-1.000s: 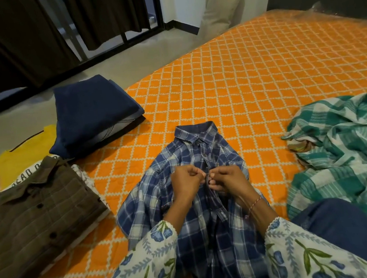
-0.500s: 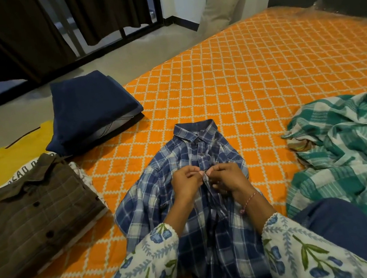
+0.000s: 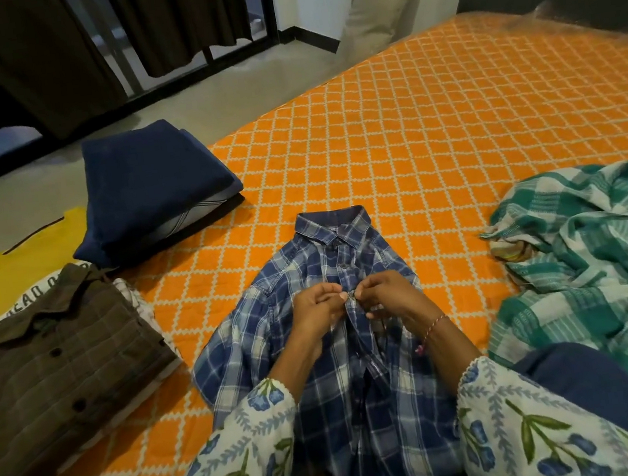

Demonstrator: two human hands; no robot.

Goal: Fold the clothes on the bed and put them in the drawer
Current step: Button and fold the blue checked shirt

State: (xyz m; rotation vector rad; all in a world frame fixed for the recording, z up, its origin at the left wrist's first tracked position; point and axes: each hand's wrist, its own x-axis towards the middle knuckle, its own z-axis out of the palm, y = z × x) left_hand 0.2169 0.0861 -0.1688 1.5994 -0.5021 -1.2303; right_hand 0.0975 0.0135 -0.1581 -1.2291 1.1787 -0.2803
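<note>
Both grips, left hand (image 3: 319,309) and right hand (image 3: 390,295), pinching blue plaid shirt (image 3: 320,360) placket on bed (image 3: 429,122)

A cream pillow (image 3: 378,9) leans against the white wall, beside dark brown curtains (image 3: 179,16).

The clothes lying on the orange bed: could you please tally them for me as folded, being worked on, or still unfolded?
Folded: 3 (brown checked shirt, yellow printed T-shirt, dark blue folded garment); a white item under the brown shirt is too hidden to count.
Being buttoned: 1 (blue plaid shirt).
Unfolded: 1 (green and white checked cloth).
Total: 5
</note>
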